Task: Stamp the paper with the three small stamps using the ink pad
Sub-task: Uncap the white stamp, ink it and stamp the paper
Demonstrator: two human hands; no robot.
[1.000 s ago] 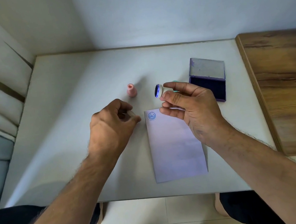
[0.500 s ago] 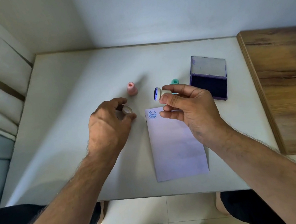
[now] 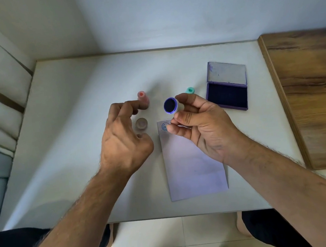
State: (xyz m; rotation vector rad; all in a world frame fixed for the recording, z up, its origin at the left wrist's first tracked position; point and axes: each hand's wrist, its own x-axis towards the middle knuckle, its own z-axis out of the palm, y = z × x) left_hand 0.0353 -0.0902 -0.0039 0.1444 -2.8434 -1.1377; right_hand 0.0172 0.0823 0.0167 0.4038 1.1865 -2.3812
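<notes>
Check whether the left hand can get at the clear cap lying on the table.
Probably yes. The left hand hovers open right beside the clear cap, which lies on the table between its fingers and thumb. Nothing covers it; the pink stamp stands behind it.

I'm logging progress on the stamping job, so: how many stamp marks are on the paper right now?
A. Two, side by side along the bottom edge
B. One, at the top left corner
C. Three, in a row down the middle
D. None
B: a single round blue stamp mark sits at the top left corner of the paper, partly behind the right hand; the visible remainder of the sheet is blank.
</notes>
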